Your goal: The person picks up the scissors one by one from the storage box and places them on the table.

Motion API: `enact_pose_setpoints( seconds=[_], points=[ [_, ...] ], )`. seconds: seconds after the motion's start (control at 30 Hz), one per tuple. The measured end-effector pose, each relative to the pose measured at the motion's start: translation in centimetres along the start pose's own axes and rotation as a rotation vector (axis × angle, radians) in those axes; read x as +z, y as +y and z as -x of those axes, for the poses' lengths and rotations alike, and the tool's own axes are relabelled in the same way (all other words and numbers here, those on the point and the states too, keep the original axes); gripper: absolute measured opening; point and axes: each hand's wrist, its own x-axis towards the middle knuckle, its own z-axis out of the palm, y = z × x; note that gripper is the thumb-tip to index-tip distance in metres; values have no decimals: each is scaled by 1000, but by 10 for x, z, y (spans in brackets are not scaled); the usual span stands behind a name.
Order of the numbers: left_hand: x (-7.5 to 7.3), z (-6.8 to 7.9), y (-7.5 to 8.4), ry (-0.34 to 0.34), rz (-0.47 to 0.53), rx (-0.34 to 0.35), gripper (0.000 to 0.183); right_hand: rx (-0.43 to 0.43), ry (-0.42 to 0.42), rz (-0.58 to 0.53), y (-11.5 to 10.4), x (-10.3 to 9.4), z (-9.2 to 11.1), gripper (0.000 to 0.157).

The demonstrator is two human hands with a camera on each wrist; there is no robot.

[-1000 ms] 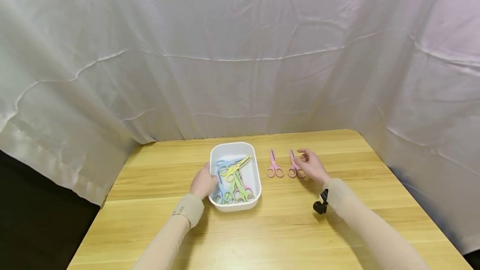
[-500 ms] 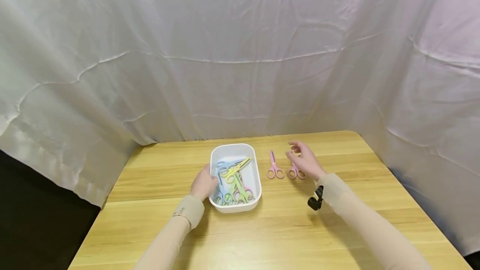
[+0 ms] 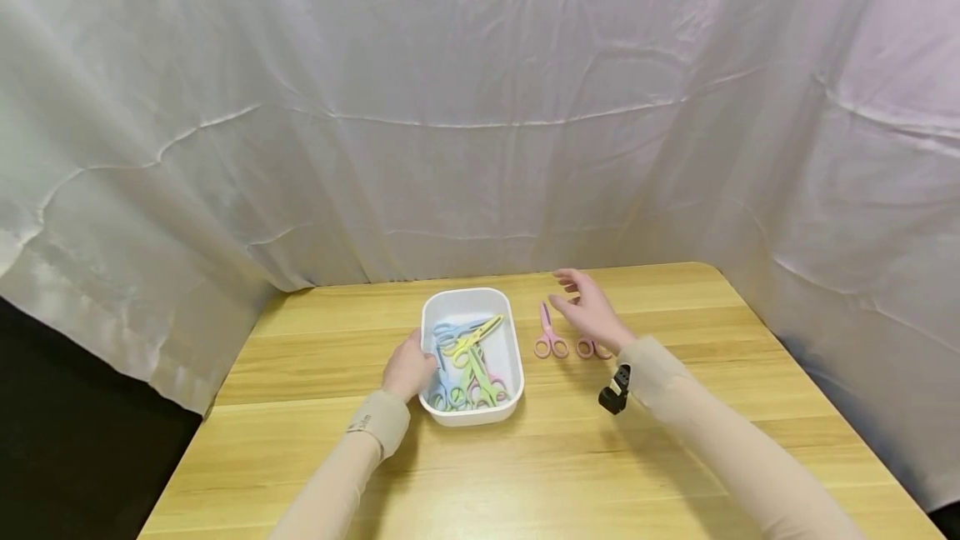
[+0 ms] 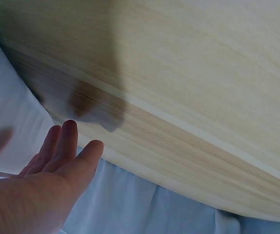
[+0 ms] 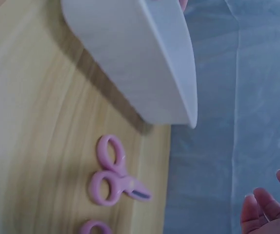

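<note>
One bin point(image 3: 471, 418) stands on the table point(image 3: 525, 473), holding one yellow pair point(image 3: 480, 336) among blue, green and pink scissors too overlapped to count. Two pink pairs lie to its right: the near pair point(image 3: 548, 332) and the far pair point(image 3: 594, 347). The left hand point(image 3: 408, 367) pinches the bin's left rim, unmoved. The right hand point(image 3: 588, 308), fingers spread, has shifted left from the far pair, now hovering beyond both.
</note>
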Motion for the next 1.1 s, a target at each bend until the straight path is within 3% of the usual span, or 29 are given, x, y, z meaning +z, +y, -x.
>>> enact_pose_setpoints(
  seconds=[0.47, 0.7, 1.0, 1.1],
  points=[
    [-1, -1, 2, 6, -10, 3, 66, -67, -41, -2, -41, 19, -8, 52],
    [-2, 0, 3, -3, 4, 2, 65, -144, -73, 67, -49, 37, -13, 53],
    [-1, 0, 2, -2, 1, 2, 64, -172, -175, 152, -61, 58, -11, 56],
    [-2, 0, 2, 0, -2, 8, 65, -225, -192, 215, -62, 65, -10, 55]
  ],
)
